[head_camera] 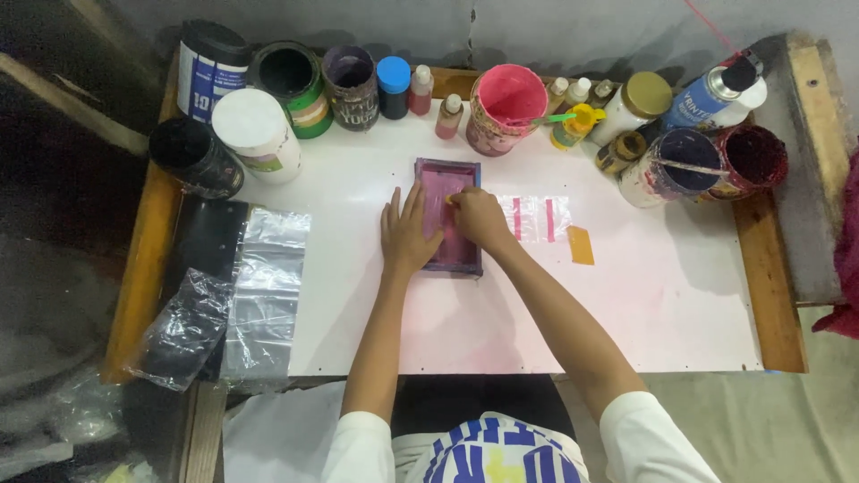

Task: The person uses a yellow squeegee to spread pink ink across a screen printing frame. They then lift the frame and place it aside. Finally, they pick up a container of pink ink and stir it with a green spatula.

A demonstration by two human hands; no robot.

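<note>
two hands on purple frame (449,215): left hand (404,234) flat, open; right hand (478,217) gripping yellow piece (450,200).

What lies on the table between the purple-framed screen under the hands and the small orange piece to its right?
In the head view, a clear plastic strip with two pink stripes lies flat between the purple-framed screen and the orange piece.

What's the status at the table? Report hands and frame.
Left hand flat on frame's left edge. Right hand pressing a small yellow piece inside it. Paint pots behind, clear.
</note>
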